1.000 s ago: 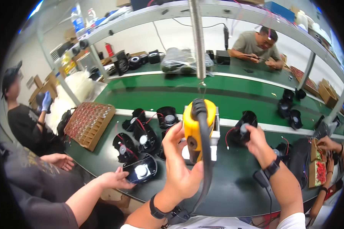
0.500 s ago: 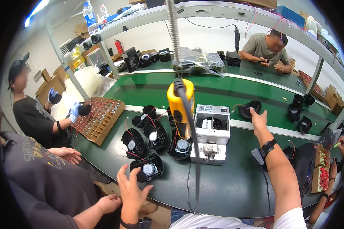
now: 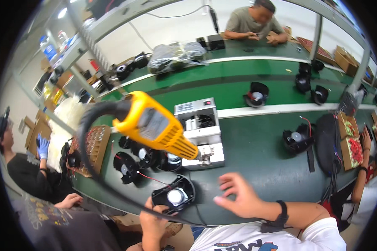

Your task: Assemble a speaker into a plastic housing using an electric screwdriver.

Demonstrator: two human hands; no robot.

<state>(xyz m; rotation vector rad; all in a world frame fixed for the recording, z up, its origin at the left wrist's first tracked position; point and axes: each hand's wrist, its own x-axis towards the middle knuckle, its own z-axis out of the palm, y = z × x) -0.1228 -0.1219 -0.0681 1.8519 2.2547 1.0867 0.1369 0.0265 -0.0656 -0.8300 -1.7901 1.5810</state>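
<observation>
My left hand [image 3: 154,219] grips the near edge of a black speaker housing [image 3: 184,186] at the table's front edge. A round silver speaker driver [image 3: 176,196] sits inside that housing, with a red wire beside it. To the right my right hand [image 3: 241,196] hovers over the table, fingers apart and holding nothing. A yellow power tool [image 3: 157,125] on a thick black cable hangs in front of a white boxy machine [image 3: 215,157], its tip near the machine's front. More black housings with drivers [image 3: 125,168] stand left of the machine, partly hidden by the tool.
One black housing [image 3: 256,95] rests on the green belt [image 3: 230,79]; several more stand farther right. Another housing [image 3: 298,138] lies on the table near a long black bag [image 3: 327,140]. Boxes of small parts [image 3: 351,152] sit at right. Co-workers are at left, right and across.
My right hand has left the housing on the belt and come back near the front edge. My left hand has closed on the nearest housing. The view has shifted; the yellow tool now hangs tilted.
</observation>
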